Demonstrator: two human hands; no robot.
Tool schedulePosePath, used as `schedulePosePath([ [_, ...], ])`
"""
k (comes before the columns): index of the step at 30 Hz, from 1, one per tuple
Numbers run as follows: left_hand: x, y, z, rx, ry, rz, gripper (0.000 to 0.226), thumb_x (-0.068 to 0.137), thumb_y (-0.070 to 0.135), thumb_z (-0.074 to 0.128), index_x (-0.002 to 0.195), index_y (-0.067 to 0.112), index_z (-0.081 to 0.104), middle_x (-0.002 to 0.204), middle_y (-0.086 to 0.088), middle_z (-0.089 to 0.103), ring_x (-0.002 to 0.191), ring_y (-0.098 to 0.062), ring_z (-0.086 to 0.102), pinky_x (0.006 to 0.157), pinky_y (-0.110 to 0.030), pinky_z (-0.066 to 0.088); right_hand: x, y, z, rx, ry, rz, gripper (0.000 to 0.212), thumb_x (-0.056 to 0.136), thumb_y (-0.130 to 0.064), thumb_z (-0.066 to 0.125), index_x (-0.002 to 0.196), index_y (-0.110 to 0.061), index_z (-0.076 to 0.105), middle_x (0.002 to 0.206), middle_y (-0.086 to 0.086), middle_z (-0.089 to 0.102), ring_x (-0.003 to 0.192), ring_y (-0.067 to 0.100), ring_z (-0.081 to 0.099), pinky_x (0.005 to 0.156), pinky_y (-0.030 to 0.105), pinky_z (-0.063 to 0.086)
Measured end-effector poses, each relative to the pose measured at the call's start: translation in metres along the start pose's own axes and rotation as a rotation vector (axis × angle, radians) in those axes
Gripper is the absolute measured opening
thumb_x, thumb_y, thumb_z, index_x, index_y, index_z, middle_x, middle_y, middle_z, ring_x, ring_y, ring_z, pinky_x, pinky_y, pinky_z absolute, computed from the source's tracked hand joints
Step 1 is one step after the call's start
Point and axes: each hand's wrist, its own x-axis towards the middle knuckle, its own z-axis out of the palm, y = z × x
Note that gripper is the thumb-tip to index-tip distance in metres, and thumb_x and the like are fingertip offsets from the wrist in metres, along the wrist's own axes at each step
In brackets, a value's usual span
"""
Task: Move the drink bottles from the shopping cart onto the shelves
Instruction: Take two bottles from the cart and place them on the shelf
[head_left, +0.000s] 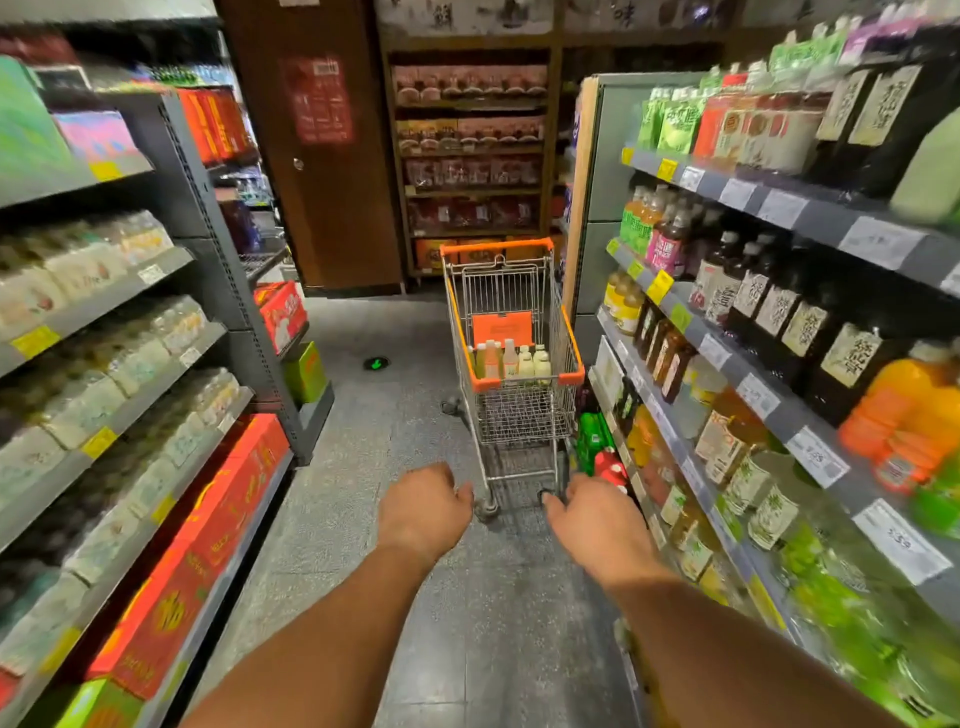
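A metal shopping cart (511, 415) with orange trim stands in the aisle ahead, close to the right-hand shelves (748, 374). In its upper basket stand several pale drink bottles (511, 361), white and light orange. Both my arms reach forward, low over the floor and short of the cart. My left hand (423, 506) is empty with the fingers loosely curled. My right hand (592, 522) is also empty, fingers bent and apart, just in front of the cart's rear wheels.
Shelves of bottled drinks line the right side, with green and red bottles (597, 447) on the floor level beside the cart. Left shelves (130, 291) hold pale bottles and red cartons. A brown door and a snack shelf close the aisle's far end.
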Motion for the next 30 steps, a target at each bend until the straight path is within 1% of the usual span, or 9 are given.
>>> schedulePosePath([
  [5,0.101,-0.001,0.023,-0.006,-0.045,-0.013,0.033,0.092,0.052,0.047,0.096,0.023,0.064,0.092,-0.001,0.07,0.084,-0.022,0.065,0.067,-0.029,0.045,0.095,-0.011,0.025,0.024,-0.049,0.077,0.03,0.09,-0.052,0.05,0.083,-0.023,0.055,0.079,-0.001,0.061,0.073,0.02,0.059,0.061,0.027,0.041],
  [7,0.143,-0.001,0.028,-0.001,-0.08,-0.022,0.033,0.092,0.052,0.047,0.096,0.023,0.063,0.093,-0.001,0.069,0.086,-0.023,0.065,0.07,-0.03,0.047,0.13,-0.021,0.03,0.017,0.017,-0.04,0.024,0.079,-0.037,0.07,0.07,-0.021,0.055,0.063,-0.001,0.053,0.057,0.021,0.053,0.053,0.026,0.044],
  [9,0.186,0.002,0.033,-0.014,-0.102,-0.017,0.032,0.092,0.052,0.047,0.096,0.024,0.062,0.094,0.0,0.069,0.087,-0.023,0.065,0.071,-0.03,0.048,0.163,-0.028,0.038,0.025,0.016,-0.093,0.027,0.065,-0.02,0.083,0.061,-0.014,0.057,0.054,0.003,0.05,0.048,0.023,0.05,0.046,0.024,0.038],
  [12,0.245,0.008,0.042,-0.046,-0.13,-0.018,0.031,0.091,0.052,0.048,0.092,0.026,0.063,0.093,0.001,0.069,0.086,-0.023,0.064,0.07,-0.029,0.047,0.22,-0.042,0.053,0.091,-0.005,0.07,0.027,0.088,-0.042,0.052,0.078,-0.017,0.056,0.071,0.002,0.058,0.066,0.025,0.058,0.059,0.031,0.048],
  [14,0.282,0.013,0.05,-0.045,-0.119,0.001,0.033,0.091,0.052,0.047,0.089,0.025,0.065,0.091,0.001,0.07,0.082,-0.021,0.062,0.068,-0.028,0.045,0.258,-0.045,0.066,0.093,-0.021,0.099,0.031,0.089,-0.047,0.04,0.081,-0.02,0.053,0.077,0.0,0.058,0.071,0.022,0.059,0.063,0.033,0.049],
  [17,0.341,0.02,0.066,-0.06,-0.143,-0.005,0.029,0.09,0.047,0.048,0.072,0.024,0.051,0.078,0.002,0.063,0.069,-0.018,0.053,0.062,-0.028,0.041,0.319,-0.048,0.082,0.089,0.013,0.088,0.036,0.09,-0.053,0.041,0.075,-0.022,0.049,0.076,-0.004,0.058,0.069,0.014,0.056,0.06,0.03,0.044],
  [20,0.4,0.026,0.087,-0.073,-0.151,-0.025,0.03,0.088,0.041,0.05,0.067,0.02,0.048,0.067,0.006,0.056,0.06,-0.016,0.05,0.054,-0.028,0.038,0.385,-0.043,0.1,0.062,-0.007,0.113,0.037,0.087,-0.057,0.044,0.079,-0.023,0.055,0.078,-0.003,0.06,0.072,0.019,0.06,0.064,0.033,0.048],
  [26,0.515,0.046,0.121,-0.047,-0.163,-0.068,0.029,0.086,0.048,0.051,0.075,0.022,0.057,0.067,0.006,0.057,0.072,-0.024,0.06,0.064,-0.032,0.049,0.52,-0.031,0.123,0.026,-0.109,0.095,0.037,0.089,-0.056,0.045,0.087,-0.021,0.054,0.086,-0.001,0.058,0.075,0.021,0.053,0.063,0.033,0.042],
  [30,0.592,0.057,0.151,-0.103,-0.149,-0.086,0.028,0.088,0.053,0.052,0.092,0.026,0.061,0.079,0.005,0.063,0.077,-0.021,0.061,0.063,-0.027,0.04,0.606,-0.023,0.141,0.026,-0.142,0.094,0.038,0.093,-0.053,0.046,0.099,-0.017,0.057,0.098,0.001,0.062,0.085,0.022,0.06,0.068,0.032,0.046],
])
